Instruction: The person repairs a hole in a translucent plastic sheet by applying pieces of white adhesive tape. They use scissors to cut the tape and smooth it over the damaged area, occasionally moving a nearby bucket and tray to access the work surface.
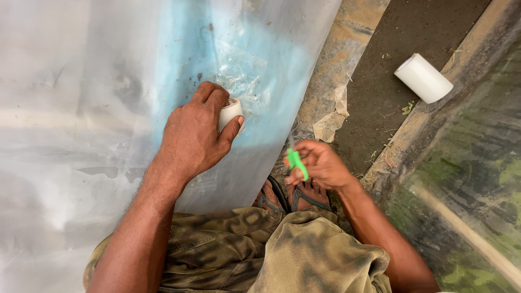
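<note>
A small, light, stiff tape roll [232,112] is being pinched by the left hand [192,135] against the plastic sheet [81,108], best gripped around its rim, while green-handled scissors [297,163] are being clasped in the right hand [321,164] just beside that sheet.

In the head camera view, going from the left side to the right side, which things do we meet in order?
Translucent plastic sheet → left hand → small white tape roll it grips → green-handled scissors → right hand holding them → larger white roll on the ground.
</note>
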